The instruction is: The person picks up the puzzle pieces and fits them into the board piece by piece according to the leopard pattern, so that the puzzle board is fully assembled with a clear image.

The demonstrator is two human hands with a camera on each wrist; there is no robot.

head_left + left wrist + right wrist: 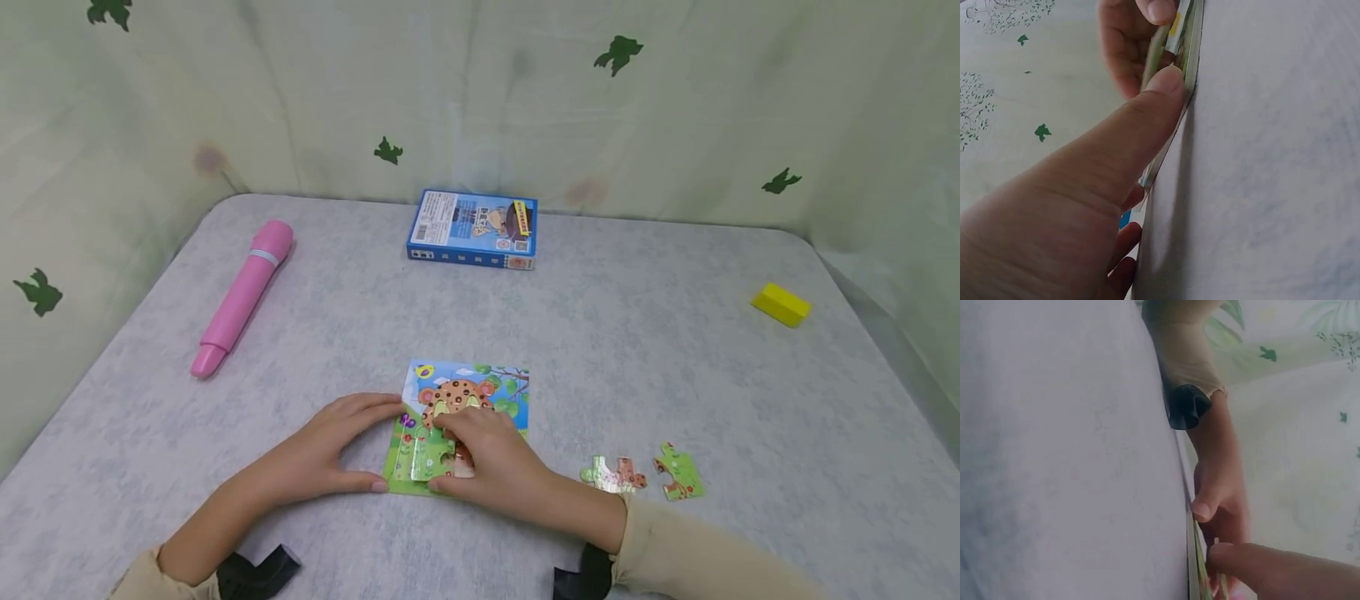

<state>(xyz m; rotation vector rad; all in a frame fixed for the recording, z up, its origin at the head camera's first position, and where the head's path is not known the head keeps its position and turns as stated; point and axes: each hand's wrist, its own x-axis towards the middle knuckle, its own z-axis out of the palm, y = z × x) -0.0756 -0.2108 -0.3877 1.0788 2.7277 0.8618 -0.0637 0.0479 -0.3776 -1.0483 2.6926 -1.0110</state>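
Observation:
A jigsaw puzzle with a spotted cartoon animal lies flat near the front of the table. My right hand pinches a green puzzle piece between thumb and fingers over the puzzle's lower left part. Seen from the left wrist, that piece is tilted above the board. My left hand rests along the puzzle's left edge, its thumb and fingers spread apart and touching the border. Two loose pieces lie to the right: one partly glared, one green. The right hand covers the puzzle's lower right.
A blue box lies at the back middle. On the left is a pink pen-shaped object, and a yellow block sits at the far right. A pale curtain hangs behind the grey table.

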